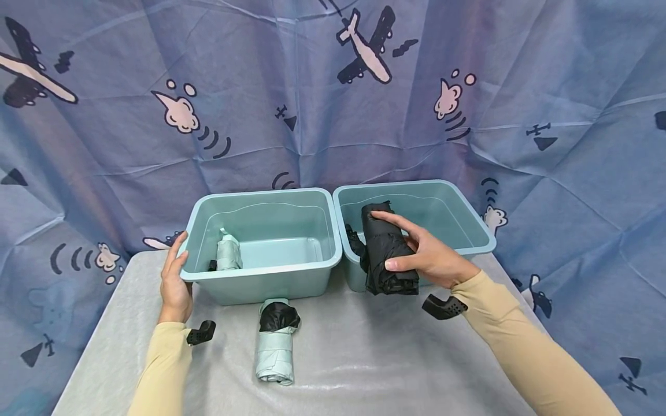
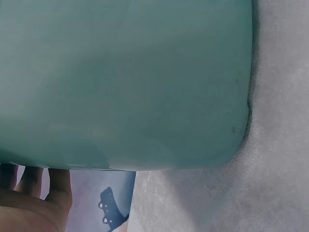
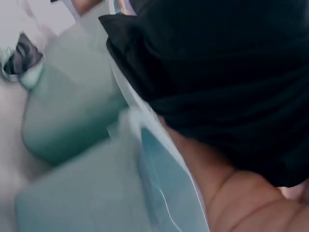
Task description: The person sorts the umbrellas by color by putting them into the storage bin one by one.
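My right hand grips a folded black umbrella over the front rim of the right teal bin; in the right wrist view the black umbrella fills the frame above the bin's rim. My left hand rests with straight fingers against the left corner of the left teal bin, whose wall fills the left wrist view. A folded mint umbrella lies inside that bin. Another mint umbrella with a black end lies on the table in front.
The bins stand side by side at the back of a grey-covered table. A blue curtain with aeroplane prints hangs close behind. Something dark sits in the right bin behind the black umbrella.
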`<state>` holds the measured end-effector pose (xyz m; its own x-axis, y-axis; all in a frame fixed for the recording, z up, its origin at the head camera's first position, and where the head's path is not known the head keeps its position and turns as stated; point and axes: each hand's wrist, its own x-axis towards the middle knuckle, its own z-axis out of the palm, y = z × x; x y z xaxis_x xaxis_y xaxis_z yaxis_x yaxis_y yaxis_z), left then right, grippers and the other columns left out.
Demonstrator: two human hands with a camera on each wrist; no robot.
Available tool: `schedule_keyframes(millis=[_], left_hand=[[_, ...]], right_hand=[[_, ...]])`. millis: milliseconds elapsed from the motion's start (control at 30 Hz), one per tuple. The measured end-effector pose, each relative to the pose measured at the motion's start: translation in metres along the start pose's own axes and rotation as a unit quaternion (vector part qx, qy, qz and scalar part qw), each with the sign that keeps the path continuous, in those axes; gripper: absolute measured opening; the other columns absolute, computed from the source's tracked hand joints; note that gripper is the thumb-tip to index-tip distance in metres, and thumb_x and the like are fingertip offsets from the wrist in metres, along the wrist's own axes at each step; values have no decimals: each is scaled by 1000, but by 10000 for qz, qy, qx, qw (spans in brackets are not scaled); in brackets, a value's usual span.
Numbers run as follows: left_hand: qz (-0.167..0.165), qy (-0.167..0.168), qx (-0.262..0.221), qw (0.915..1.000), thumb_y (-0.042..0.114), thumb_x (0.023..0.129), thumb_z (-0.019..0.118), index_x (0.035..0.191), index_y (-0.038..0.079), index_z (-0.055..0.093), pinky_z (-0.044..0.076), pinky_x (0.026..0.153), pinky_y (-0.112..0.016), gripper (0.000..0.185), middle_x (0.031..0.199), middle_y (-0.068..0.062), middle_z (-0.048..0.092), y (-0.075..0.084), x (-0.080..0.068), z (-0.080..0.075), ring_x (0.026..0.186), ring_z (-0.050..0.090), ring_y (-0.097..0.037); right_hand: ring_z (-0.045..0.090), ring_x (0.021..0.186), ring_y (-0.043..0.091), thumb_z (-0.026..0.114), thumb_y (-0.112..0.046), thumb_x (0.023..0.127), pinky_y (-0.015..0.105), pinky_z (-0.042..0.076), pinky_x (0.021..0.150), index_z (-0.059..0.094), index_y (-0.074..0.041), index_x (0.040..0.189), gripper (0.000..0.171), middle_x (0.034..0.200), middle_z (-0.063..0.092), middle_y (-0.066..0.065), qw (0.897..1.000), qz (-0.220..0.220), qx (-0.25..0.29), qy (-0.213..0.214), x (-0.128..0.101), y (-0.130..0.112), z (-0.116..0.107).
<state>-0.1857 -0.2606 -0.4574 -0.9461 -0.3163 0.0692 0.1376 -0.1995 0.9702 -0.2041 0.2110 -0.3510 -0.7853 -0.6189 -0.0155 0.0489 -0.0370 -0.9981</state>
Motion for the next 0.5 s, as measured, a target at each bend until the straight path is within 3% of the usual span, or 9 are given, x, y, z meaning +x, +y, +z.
schedule_keyframes(millis=[500], left_hand=[[51, -48, 30, 10000, 24, 109, 33, 158, 23, 37, 35, 104, -30, 49, 157, -5, 36, -3, 2, -2, 137, 39, -23]], right_hand=[[57, 113, 30, 71, 6, 91, 41, 56, 87, 26, -29, 162, 91, 145, 35, 25, 9976, 447, -362, 393, 42, -14, -53]])
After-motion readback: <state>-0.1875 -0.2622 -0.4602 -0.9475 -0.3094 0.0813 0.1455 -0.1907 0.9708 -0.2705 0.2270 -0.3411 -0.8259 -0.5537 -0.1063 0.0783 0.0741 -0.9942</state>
